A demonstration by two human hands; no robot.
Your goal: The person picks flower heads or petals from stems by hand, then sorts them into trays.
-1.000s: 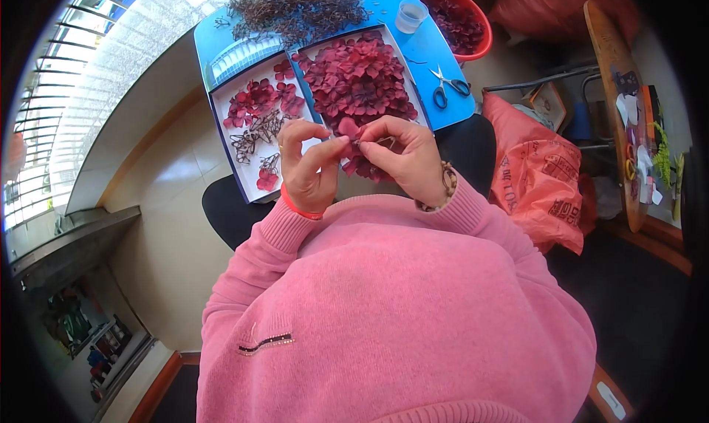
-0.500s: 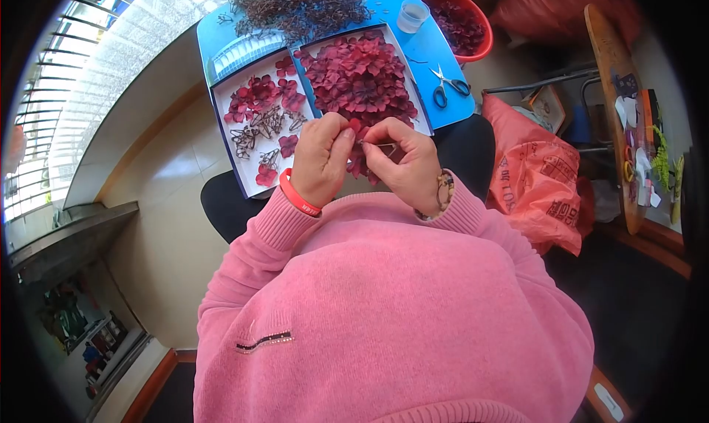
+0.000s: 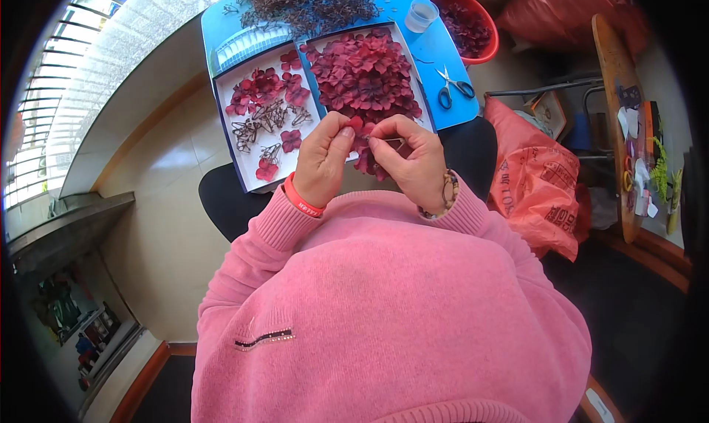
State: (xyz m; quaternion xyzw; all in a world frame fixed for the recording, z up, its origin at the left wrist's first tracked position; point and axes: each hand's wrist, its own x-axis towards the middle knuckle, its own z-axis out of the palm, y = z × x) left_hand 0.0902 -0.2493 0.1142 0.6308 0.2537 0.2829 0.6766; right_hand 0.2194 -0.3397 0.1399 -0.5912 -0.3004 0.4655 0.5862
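Note:
My left hand (image 3: 323, 157), with a red wristband, pinches dark red petals (image 3: 363, 138) near the front edge of the box. Close on the right, my right hand (image 3: 413, 161), with a beaded bracelet, has thumb and index finger pinched on a thin brown stem (image 3: 391, 140) beside those petals. Behind both hands, the right tray (image 3: 422, 116) holds a heap of red petals (image 3: 362, 72). In the left tray (image 3: 235, 148) lie loose red flowers (image 3: 291, 140) and small brown stems (image 3: 246, 133).
A pile of brown stems (image 3: 306, 5) lies at the back of the blue table (image 3: 459, 105). Right of the trays are a clear cup (image 3: 421, 15) and scissors (image 3: 454, 88). A red basin (image 3: 491, 48) with petals and red plastic bags (image 3: 535, 179) are farther right.
My right fingers have shifted slightly around the stem by the petals. The table and its contents appear a little farther right and higher in view.

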